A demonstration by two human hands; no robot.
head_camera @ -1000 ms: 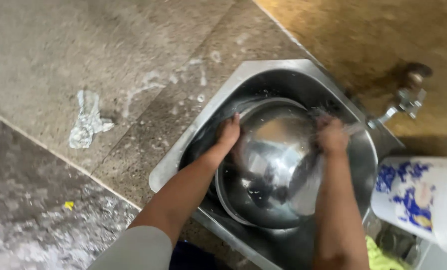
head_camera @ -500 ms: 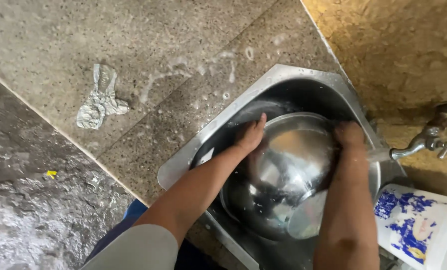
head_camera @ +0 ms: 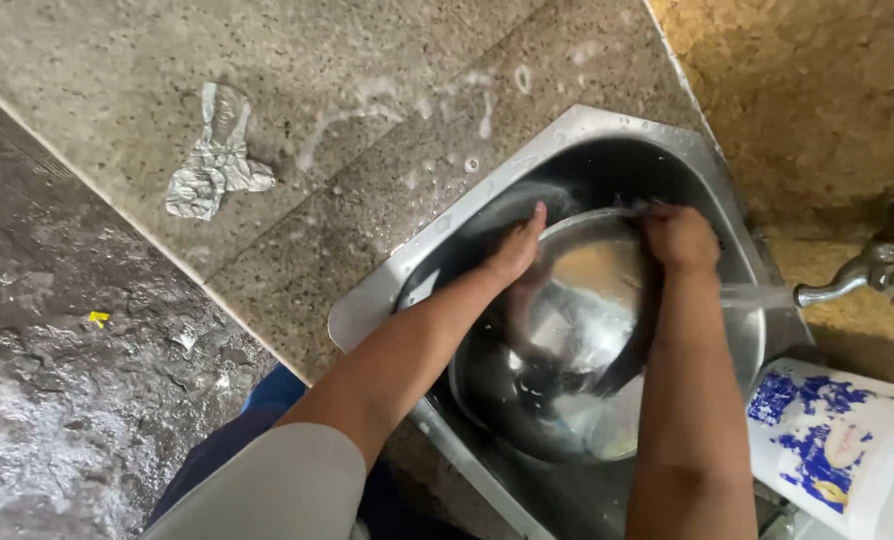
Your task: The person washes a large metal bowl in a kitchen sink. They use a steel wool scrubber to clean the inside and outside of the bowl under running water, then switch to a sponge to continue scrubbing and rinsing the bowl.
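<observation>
On the far left you see the wet stone floor point(head_camera: 67, 400), dark and rough, with a small yellow scrap point(head_camera: 98, 318) on it. Above it the speckled granite counter point(head_camera: 297, 120) carries a crumpled piece of foil point(head_camera: 212, 155) and some streaks of soapy water point(head_camera: 397, 100).

Next comes the steel sink point(head_camera: 577, 135), set into the counter. Inside it a large steel bowl point(head_camera: 577, 310) lies tilted, its hollow facing you. Your left hand point(head_camera: 515, 250) grips the bowl's left rim, fingers closed around the edge. Your right hand point(head_camera: 679, 238) presses on the upper right rim, fingers curled together; whether it holds a scrubber I cannot tell.

I judge the step to be the washing of the bowl; turning it calls for a firm grip, because wet steel slips.

At the right, a tap point(head_camera: 867, 265) runs a thin stream, before a yellowish wall point(head_camera: 817, 90). Below stands a white container with blue print point(head_camera: 837, 440).
</observation>
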